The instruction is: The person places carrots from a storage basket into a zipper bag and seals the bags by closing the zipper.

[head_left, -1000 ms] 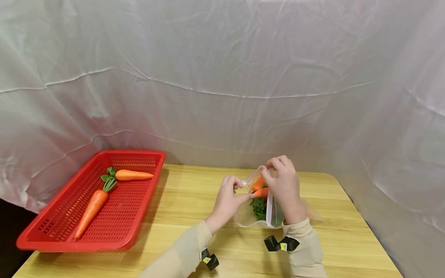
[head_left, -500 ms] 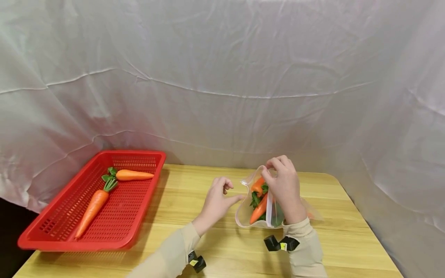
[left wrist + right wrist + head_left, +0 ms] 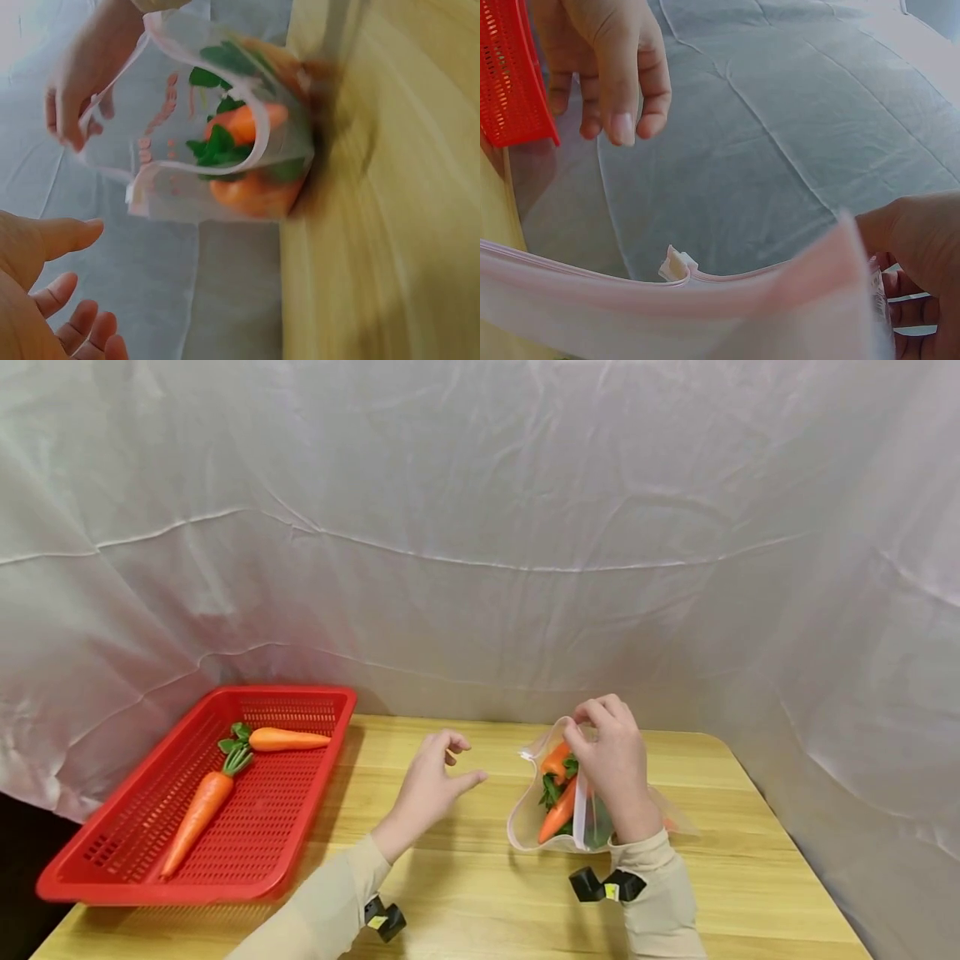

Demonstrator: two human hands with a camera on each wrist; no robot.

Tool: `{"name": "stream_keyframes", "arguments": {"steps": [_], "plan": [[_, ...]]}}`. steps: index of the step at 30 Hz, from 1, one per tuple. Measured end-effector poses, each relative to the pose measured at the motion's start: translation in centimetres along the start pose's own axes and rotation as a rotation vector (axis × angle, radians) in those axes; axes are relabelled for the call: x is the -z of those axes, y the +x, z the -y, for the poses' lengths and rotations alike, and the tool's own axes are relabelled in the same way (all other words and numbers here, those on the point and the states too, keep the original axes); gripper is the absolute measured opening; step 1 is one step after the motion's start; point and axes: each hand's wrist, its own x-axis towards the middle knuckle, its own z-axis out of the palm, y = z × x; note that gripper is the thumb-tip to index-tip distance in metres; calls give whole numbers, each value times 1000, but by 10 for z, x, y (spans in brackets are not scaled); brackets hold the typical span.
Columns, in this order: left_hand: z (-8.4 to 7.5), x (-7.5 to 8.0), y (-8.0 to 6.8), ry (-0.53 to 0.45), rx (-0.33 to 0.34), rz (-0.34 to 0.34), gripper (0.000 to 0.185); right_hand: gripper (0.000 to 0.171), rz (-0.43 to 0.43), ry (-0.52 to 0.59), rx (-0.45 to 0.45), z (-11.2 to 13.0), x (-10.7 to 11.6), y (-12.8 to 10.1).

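Observation:
My right hand pinches the upper rim of a translucent zip bag on the right half of the table. The bag's mouth gapes toward the left, and its white slider shows in the right wrist view. Several orange carrots with green leafy tops lie inside, partly hidden by the right hand and the film. Left of the bag, my left hand hovers over the table with nothing in it, thumb and fingers spread apart. Red lettering shows on the bag in the left wrist view.
A red perforated basket stands at the left of the wooden table. Two carrots rest in it, one lengthwise and one crosswise, their leafy ends meeting. Grey cloth hangs behind and beside the table.
My left hand has let go of the bag's rim and moved left toward the basket. A carrot at the bag's mouth has dropped deeper inside. The right hand keeps its hold.

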Motion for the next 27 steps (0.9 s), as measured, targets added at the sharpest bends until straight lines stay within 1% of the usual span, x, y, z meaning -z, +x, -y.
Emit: {"name": "stream_keyframes", "arguments": {"steps": [5, 8, 13, 18, 23, 27], "plan": [[1, 21, 2, 39, 24, -3, 40, 9, -5, 5, -1, 1, 0, 0], [4, 32, 3, 57, 23, -9, 42, 9, -9, 9, 2, 2, 0, 0], [9, 50, 5, 110, 11, -10, 45, 9, -10, 16, 4, 3, 0, 0], [11, 73, 9, 184, -11, -12, 46, 9, -8, 16, 2, 4, 1, 0], [15, 99, 16, 232, -29, -6, 43, 9, -5, 19, -1, 4, 1, 0], [22, 120, 24, 285, -44, 8, 37, 9, 6, 27, -13, 5, 2, 0]]}}
